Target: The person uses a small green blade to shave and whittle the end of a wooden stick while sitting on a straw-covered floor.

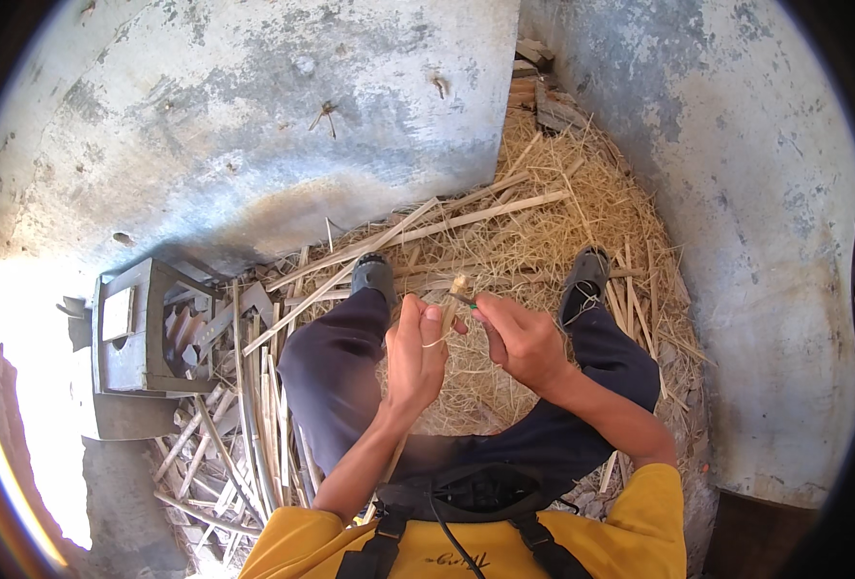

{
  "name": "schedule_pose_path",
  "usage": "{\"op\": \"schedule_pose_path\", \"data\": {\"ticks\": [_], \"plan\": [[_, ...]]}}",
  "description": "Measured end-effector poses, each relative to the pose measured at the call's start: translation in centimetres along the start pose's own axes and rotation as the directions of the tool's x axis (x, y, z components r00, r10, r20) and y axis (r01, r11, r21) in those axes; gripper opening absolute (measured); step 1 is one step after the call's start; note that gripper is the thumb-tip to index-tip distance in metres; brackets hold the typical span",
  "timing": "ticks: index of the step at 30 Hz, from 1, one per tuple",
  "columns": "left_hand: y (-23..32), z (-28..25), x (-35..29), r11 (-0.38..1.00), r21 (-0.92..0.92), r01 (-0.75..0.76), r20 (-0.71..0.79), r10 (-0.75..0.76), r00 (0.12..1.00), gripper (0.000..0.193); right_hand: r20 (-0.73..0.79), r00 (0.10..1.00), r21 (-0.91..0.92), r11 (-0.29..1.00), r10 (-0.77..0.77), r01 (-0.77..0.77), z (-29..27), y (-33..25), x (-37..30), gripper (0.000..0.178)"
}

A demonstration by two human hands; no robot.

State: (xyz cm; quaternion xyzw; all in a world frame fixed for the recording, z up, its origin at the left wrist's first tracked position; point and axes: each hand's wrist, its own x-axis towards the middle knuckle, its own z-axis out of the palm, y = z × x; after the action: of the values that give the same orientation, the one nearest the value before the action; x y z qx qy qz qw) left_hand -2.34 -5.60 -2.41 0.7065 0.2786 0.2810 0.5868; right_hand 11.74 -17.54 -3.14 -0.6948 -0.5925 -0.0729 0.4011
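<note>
My left hand [416,355] is closed round a pale wooden stick [459,284], likely bamboo, whose cut end sticks up past the thumb. Lower down, what looks like the same stick runs beside my left forearm toward my lap. A thin pale curl [434,343] hangs by the left thumb. In my closed right hand [526,345] is a small knife [466,301] with a dark blade and a bit of green at the grip. Its blade touches or nearly touches the stick just under the tip; most of the handle is hidden by my fingers.
Straw and shavings [543,232] cover the ground between my shoes. Long split strips [485,210] lie ahead and in a pile [268,425] at my left. A grey wooden box [138,328] stands at the left. Weathered walls [283,116] rise ahead and at the right.
</note>
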Motion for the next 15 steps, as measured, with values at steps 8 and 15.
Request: {"op": "schedule_pose_path", "data": {"ticks": [8, 15], "plan": [[-1.4, 0.3, 0.2, 0.997, 0.054, -0.057, -0.019, 0.058, 0.998, 0.031, 0.017, 1.0, -0.12, 0.993, 0.002, 0.0, 0.5, -0.3, -0.4, 0.03], [-2.2, 0.7, 0.5, 0.969, 0.219, -0.116, -0.047, 0.129, 0.991, 0.031, 0.113, 0.991, -0.293, 0.956, 0.068, -0.032, 0.5, -1.8, 0.2, 0.031]]}}
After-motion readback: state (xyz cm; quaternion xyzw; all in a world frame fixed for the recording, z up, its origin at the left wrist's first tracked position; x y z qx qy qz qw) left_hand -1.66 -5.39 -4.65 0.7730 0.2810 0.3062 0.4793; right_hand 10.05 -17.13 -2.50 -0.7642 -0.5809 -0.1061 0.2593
